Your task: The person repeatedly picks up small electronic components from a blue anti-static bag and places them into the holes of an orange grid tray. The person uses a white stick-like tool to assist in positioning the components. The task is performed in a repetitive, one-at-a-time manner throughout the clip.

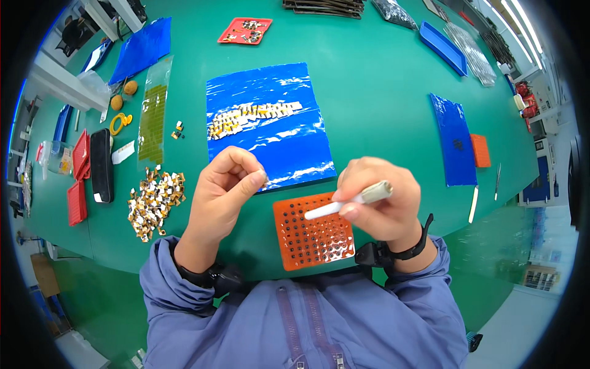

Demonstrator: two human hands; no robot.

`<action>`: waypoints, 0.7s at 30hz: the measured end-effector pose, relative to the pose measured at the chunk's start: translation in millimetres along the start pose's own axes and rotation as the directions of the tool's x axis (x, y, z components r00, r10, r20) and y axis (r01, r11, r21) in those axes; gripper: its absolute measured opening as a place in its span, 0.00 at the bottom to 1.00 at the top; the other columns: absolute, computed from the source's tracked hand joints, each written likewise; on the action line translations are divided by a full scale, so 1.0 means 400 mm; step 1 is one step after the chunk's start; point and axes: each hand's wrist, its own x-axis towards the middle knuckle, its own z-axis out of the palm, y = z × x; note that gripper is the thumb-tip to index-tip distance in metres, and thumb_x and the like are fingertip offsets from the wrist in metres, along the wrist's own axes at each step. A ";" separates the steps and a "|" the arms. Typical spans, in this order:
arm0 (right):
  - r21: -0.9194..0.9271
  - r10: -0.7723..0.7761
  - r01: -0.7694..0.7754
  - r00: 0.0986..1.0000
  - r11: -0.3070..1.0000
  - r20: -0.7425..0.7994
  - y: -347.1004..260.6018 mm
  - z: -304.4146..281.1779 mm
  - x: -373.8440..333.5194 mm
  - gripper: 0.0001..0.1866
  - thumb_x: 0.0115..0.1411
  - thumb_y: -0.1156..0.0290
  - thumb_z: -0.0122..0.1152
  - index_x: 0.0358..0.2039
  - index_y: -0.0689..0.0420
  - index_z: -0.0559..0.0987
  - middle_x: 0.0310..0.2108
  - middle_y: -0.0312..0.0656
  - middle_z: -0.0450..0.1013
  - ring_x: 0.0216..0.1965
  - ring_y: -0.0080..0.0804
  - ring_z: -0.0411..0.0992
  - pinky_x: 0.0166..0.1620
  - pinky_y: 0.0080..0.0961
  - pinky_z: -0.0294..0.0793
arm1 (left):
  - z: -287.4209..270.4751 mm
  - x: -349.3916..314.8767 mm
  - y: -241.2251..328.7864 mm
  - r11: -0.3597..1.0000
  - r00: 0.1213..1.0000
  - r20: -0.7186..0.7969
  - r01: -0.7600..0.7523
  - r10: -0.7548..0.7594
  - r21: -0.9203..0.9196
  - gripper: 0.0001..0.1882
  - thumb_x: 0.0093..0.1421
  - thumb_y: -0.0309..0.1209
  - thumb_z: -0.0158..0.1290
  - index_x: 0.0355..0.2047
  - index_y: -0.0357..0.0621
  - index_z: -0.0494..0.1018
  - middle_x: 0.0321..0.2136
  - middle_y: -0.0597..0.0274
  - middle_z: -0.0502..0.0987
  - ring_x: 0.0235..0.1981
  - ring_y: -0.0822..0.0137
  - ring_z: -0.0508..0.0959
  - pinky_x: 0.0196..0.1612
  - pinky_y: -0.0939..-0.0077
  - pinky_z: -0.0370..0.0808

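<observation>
My left hand (pixel 224 187) is raised over the green table (pixel 381 92), with thumb and fingers pinched on a tiny part that I can barely see. My right hand (pixel 381 197) grips a white pen-like tool (pixel 347 202), its tip pointing left over an orange perforated tray (pixel 313 237) full of small holes. Just beyond both hands lies a blue sheet (pixel 270 132) carrying a row of small gold and white parts (pixel 252 117). Both wrists wear black straps, and the sleeves are blue.
A heap of small gold and white parts (pixel 153 200) lies left of my left hand. A yellow-green strip sheet (pixel 153 114), a black case (pixel 101 165) and red trays (pixel 78 178) sit further left. Blue sheets (pixel 453 140), an orange block (pixel 480 150) and a blue tray (pixel 444 46) lie right.
</observation>
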 end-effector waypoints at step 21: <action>0.415 0.363 -0.182 0.834 0.891 -0.414 0.063 -0.024 -0.007 0.05 0.55 0.73 0.54 0.26 0.61 0.72 0.17 0.32 0.65 0.16 0.15 0.61 0.22 0.10 0.60 | -0.038 0.007 0.037 0.913 0.991 -0.120 -0.002 0.056 0.409 0.03 0.53 0.23 0.51 0.28 0.37 0.68 0.22 0.69 0.71 0.24 0.81 0.70 0.27 0.87 0.66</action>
